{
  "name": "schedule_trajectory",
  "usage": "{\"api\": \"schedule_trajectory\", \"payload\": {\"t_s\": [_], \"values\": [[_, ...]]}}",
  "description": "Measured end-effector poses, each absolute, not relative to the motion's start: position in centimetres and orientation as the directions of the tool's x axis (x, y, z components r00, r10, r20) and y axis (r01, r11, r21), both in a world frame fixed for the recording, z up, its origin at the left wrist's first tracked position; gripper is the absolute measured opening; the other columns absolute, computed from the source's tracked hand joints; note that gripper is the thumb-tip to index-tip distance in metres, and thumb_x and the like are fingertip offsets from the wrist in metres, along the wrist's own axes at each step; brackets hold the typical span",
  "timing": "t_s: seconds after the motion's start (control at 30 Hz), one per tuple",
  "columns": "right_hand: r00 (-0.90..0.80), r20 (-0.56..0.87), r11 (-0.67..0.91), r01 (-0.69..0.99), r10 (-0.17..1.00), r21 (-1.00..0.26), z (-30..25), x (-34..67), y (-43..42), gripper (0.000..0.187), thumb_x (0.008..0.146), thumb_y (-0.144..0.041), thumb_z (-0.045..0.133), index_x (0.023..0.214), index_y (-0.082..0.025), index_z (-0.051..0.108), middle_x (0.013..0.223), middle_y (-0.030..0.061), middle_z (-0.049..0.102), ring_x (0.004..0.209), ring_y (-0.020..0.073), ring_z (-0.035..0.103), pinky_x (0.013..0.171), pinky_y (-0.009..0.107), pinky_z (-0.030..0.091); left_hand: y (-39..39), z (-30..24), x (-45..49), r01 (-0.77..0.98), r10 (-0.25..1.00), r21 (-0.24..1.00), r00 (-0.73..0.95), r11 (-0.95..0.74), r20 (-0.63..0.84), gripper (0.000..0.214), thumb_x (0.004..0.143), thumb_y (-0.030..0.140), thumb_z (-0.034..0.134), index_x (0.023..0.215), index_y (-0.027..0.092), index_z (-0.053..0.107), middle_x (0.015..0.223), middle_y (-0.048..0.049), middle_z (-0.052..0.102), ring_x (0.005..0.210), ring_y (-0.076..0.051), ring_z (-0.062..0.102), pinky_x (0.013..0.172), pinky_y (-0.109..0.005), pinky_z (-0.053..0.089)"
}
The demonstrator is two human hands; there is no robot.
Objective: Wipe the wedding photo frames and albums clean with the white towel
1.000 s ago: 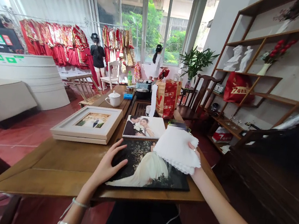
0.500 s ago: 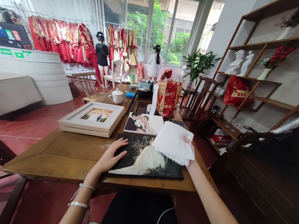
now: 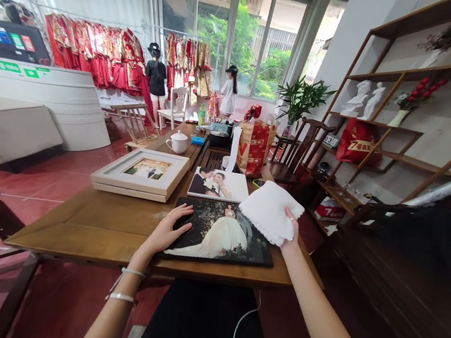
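Note:
A dark photo panel [image 3: 215, 236] showing a figure in a white gown lies flat at the table's near edge. My left hand [image 3: 172, 228] rests on its left side, fingers spread. In my right hand [image 3: 291, 231] is a white cloth [image 3: 270, 211] with a scalloped edge, gripped at its right side. The cloth covers the panel's upper right corner; whether it touches the surface I cannot tell. Just beyond lies a lighter photo panel [image 3: 218, 184] of a couple. To the left sits a pale picture frame [image 3: 139, 173] on top of another flat piece.
On the wooden table [image 3: 83, 226] farther back stand a white teapot [image 3: 178, 141], a small blue box [image 3: 198, 140], a black pot [image 3: 218, 137] and a red-and-brown paper bag [image 3: 256, 148]. A wooden chair [image 3: 296, 152] stands at the right. Two people are near the garment racks.
My right hand has moved the cloth slightly right, showing more of the pictured figure. My left hand stays on the panel. The person in white at the back has turned.

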State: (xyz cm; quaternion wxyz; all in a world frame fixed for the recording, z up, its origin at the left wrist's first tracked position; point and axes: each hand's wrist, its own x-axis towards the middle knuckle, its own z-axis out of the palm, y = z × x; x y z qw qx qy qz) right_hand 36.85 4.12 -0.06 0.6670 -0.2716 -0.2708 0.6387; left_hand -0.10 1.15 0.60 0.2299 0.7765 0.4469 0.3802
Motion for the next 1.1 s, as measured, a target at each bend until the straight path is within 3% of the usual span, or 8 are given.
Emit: {"api": "schedule_trajectory", "payload": {"t_s": [0.37,0.6,0.83,1.1], "values": [[0.269,-0.01,0.187,-0.696,0.963,-0.693,-0.6,36.4,3.8,0.027,0.087,-0.036,0.05,0.101,-0.02,0.066,0.106,0.006,0.072,0.109,0.0242,0.062,0.101,0.047,0.044,1.1,0.7,-0.2,0.525,0.869,0.694,0.313,-0.494,0.382,0.037,0.085,0.037,0.054,0.119,0.022,0.058,0.138,-0.0078,0.053,0.136,-0.023,0.037,0.114,-0.048,0.027],[0.397,-0.016,0.293,-0.705,0.918,-0.646,-0.2,37.2,3.2,0.027,0.089,-0.035,0.044,0.1,-0.022,0.066,0.104,0.0029,0.073,0.113,0.0211,0.06,0.105,0.046,0.04,1.1,0.8,-0.1,0.534,0.87,0.687,0.317,-0.493,0.377,0.037,0.086,0.037,0.054,0.12,0.022,0.058,0.139,-0.0084,0.052,0.137,-0.023,0.036,0.114,-0.048,0.026],[0.423,-0.019,0.316,-0.705,0.906,-0.635,-0.1,37.3,3.5,0.03,0.089,-0.035,0.042,0.101,-0.019,0.066,0.107,0.0056,0.072,0.114,0.0225,0.058,0.105,0.048,0.038,1.0,0.9,-0.1,0.536,0.872,0.688,0.32,-0.488,0.369,0.038,0.086,0.037,0.055,0.12,0.021,0.057,0.139,-0.009,0.052,0.137,-0.024,0.036,0.114,-0.049,0.026],[0.435,0.084,0.362,-0.611,0.897,-0.704,0.0,36.9,3.2,0.032,0.087,-0.038,0.044,0.105,-0.021,0.064,0.109,0.0065,0.07,0.115,0.024,0.058,0.102,0.05,0.041,0.9,1.0,0.0,0.535,0.877,0.695,0.315,-0.48,0.363,0.04,0.084,0.039,0.057,0.12,0.022,0.058,0.139,-0.009,0.052,0.137,-0.024,0.035,0.114,-0.048,0.026]]}}
